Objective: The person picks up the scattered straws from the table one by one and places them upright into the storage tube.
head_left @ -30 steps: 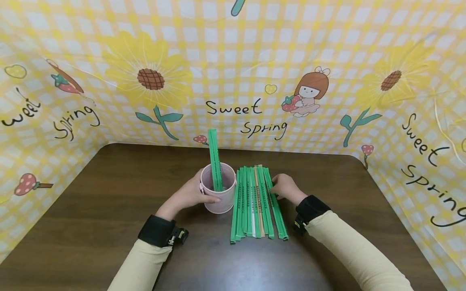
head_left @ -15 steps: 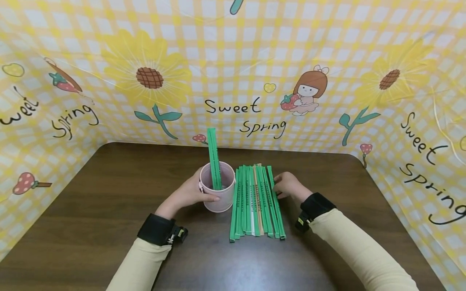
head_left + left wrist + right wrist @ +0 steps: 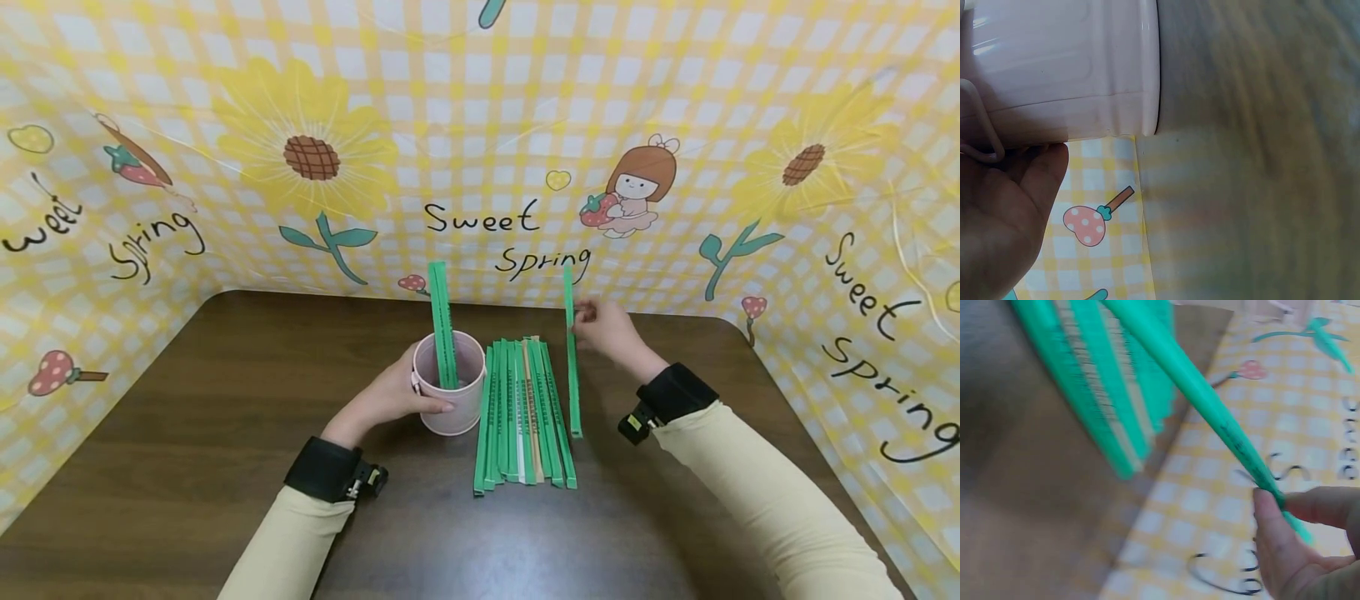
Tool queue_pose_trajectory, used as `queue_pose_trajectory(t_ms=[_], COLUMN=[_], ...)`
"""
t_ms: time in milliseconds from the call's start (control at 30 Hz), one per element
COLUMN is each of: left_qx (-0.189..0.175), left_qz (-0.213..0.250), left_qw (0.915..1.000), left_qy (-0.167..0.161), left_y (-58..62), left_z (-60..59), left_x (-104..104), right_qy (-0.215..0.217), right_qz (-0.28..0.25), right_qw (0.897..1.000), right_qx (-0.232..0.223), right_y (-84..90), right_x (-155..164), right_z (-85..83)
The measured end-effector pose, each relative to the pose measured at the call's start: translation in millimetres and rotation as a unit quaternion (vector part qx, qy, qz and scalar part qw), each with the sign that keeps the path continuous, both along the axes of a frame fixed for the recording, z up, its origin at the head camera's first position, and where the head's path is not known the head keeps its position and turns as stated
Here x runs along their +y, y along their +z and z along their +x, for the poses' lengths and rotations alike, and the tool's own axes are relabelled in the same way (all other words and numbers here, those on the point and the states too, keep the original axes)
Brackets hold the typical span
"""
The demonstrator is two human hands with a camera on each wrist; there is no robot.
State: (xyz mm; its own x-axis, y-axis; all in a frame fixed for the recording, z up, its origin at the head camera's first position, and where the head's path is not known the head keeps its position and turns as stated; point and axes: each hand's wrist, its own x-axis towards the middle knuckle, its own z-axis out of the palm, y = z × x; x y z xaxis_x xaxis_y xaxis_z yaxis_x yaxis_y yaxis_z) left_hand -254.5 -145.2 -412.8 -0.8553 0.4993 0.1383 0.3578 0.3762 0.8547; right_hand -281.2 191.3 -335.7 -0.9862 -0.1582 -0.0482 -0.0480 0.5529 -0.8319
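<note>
Lifted since the earlier frame: one green sleeved stick, formerly at the right edge of the flat row, now raised off the table and held near its upper end by the right hand, which has moved up and away toward the backdrop. Left hand and cup unchanged in place.

Left of centre: left hand, fingers and thumb curled round the side of the pink cup; the left wrist view shows the palm against the cup's ribbed wall. Black wrist strap and cream sleeve below.

In the cup: one green sleeved stick standing, leaning slightly left, its top reaching the backdrop's lower edge.

Centre: row of green sleeved sticks lying flat on the dark wooden table, packed side by side just right of the cup; one pale, unsleeved-looking piece among them.

Right of centre: lifted stick hanging near-upright, lower tip just beside the row's right edge; whether it touches the table cannot be told. Right wrist view shows thumb and fingertips pinching the stick near its end, blurred.

Surround: yellow checked backdrop with sunflowers and "Sweet Spring" lettering, enclosing the table on three sides.
</note>
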Motion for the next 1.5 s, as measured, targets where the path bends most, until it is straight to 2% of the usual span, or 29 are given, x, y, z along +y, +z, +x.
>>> queue_pose_trajectory(t_ms=[100, 167, 267, 367, 500, 567, 633, 800, 900, 1067, 1267, 1500], left_qx=[0.001, 0.0, -0.001, 0.003, 0.013, 0.017, 0.018, 0.017, 0.015, 0.009, 0.0, 0.012], left_qz=[-0.002, -0.001, 0.003, 0.006, 0.01, 0.013, 0.015, 0.012, 0.012, 0.011, 0.012, 0.003], left_qw=[1.0, 1.0, 1.0, 1.0, 0.9998, 0.9997, 0.9996, 0.9997, 0.9997, 0.9999, 0.9999, 0.9999], left_qy=[-0.001, 0.0, -0.003, -0.004, -0.009, -0.013, -0.016, -0.015, -0.012, -0.007, -0.01, -0.003], left_y=[0.1, 0.3, 0.4, 0.1, -1.2, -1.5, -1.8, -2.0, -1.7, -1.6, -1.2, -1.9], left_z=[-0.6, -0.9, -1.2, -1.7, -2.3, -2.8, -2.6, -1.8, -2.3, -2.5, -1.7, -1.9], left_x=[-0.2, -0.2, -0.2, 0.1, 0.6, 0.8, 0.9, 1.6, 1.1, 0.1, 1.4, 0.5], right_qy=[0.0, -0.002, -0.007, -0.01, 0.003, 0.016, 0.026, 0.04, 0.043, 0.054, 0.066, 0.064], right_qz=[-0.034, -0.073, -0.142, -0.209, -0.242, -0.243, -0.234, -0.196, -0.171, -0.143, -0.139, -0.129], right_qw=[0.997, 0.992, 0.976, 0.953, 0.928, 0.923, 0.923, 0.937, 0.941, 0.94, 0.939, 0.942], right_qx=[0.063, 0.107, 0.166, 0.219, 0.282, 0.3, 0.305, 0.287, 0.289, 0.305, 0.307, 0.302], right_y=[20.0, 33.4, 51.9, 65.8, 73.0, 71.9, 68.3, 56.9, 50.3, 39.7, 30.0, 18.7], right_x=[-6.5, -13.0, -26.2, -43.3, -65.7, -74.4, -81.4, -90.5, -92.7, -94.6, -95.7, -97.0], right_z=[-0.3, 1.9, 9.5, 18.1, 25.3, 26.6, 27.4, 30.3, 30.2, 27.2, 25.7, 22.6])
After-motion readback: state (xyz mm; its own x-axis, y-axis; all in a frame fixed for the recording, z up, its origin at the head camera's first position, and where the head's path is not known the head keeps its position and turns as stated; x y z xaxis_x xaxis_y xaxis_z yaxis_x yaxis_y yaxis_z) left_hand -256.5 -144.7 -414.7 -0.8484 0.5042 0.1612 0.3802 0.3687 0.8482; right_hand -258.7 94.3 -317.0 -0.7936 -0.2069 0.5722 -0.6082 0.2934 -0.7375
